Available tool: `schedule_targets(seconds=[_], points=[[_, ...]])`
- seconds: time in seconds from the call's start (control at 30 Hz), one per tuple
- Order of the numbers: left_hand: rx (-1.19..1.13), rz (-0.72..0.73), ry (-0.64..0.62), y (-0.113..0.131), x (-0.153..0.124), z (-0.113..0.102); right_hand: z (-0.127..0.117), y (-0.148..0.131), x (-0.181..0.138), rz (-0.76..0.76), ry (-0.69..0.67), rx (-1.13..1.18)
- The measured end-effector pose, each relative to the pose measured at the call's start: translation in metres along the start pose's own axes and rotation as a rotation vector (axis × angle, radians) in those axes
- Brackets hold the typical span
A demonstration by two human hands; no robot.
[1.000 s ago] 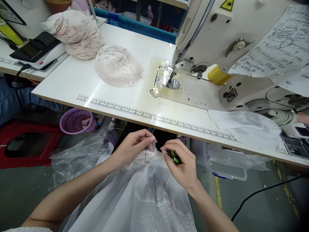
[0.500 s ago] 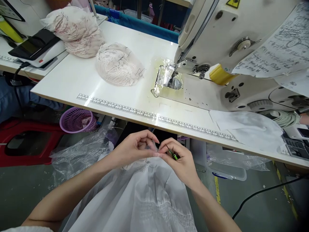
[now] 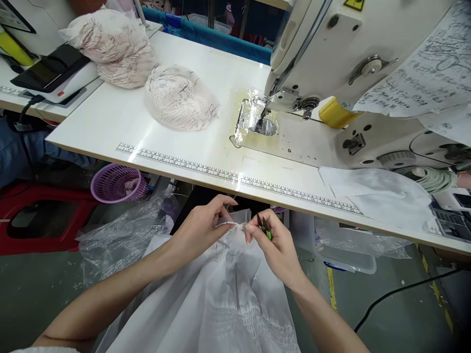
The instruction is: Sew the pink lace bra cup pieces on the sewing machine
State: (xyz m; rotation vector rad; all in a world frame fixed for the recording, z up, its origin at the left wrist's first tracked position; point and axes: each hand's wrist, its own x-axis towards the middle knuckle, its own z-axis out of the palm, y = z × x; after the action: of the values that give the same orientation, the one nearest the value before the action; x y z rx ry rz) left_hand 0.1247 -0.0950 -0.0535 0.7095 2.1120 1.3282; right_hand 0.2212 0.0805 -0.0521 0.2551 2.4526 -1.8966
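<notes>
A sheer white garment [image 3: 221, 294] with gathered stitching hangs over my lap, its upper edge raised just below the table front. My left hand [image 3: 202, 223] pinches that edge between thumb and fingers. Close beside it, my right hand [image 3: 274, 242] grips the same edge with thumb and forefinger. Tucked in the right palm is a small pair of thread snips [image 3: 265, 229] with dark blades pointing up and green on the handle. Loose dark thread ends show on the cloth near the fingers.
A sewing machine [image 3: 331, 63] stands on the white table [image 3: 121, 117], which has a printed ruler along its front. Lace pieces [image 3: 180, 98] lie left of the needle, white fabric [image 3: 382, 196] at right. Below are a purple basket [image 3: 117, 184], a red stool [image 3: 44, 215] and plastic film [image 3: 125, 235].
My hands have moved slightly apart, stretching the garment's edge between them. More of the sheer edge now shows, and the snips' blades point more upward.
</notes>
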Motion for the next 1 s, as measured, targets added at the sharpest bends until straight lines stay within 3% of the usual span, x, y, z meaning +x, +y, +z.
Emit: schedule_targets(seconds=[0.17,0.3,0.47,0.57,0.63,0.7,0.77,0.9,1.0], points=[[0.063,0.02,0.078,-0.003,0.001,-0.007,-0.005,-0.001,0.0,0.127,-0.175,-0.168],[0.16,0.032,0.17,-0.005,0.001,-0.017,-0.022,-0.005,-0.001,0.073,-0.127,-0.322],[0.32,0.002,0.286,-0.012,0.002,-0.038,-0.079,-0.004,-0.013,0.115,-0.046,-0.459],[0.236,-0.073,0.239,-0.016,0.001,-0.047,-0.114,0.007,-0.024,0.163,0.004,-0.607],[0.136,-0.091,0.165,-0.016,0.0,-0.046,-0.123,0.011,-0.03,0.122,0.104,-0.747],[0.066,-0.095,0.096,-0.014,0.0,-0.042,-0.113,0.007,-0.031,0.05,0.225,-0.79],[0.054,-0.106,0.059,-0.011,0.001,-0.035,-0.086,-0.002,-0.026,-0.007,0.27,-0.653],[0.105,-0.094,0.023,-0.001,0.003,-0.02,-0.019,-0.015,-0.004,-0.092,0.126,-0.311],[0.109,-0.036,0.018,0.003,0.002,-0.014,0.004,-0.01,0.015,-0.066,0.011,-0.215]])
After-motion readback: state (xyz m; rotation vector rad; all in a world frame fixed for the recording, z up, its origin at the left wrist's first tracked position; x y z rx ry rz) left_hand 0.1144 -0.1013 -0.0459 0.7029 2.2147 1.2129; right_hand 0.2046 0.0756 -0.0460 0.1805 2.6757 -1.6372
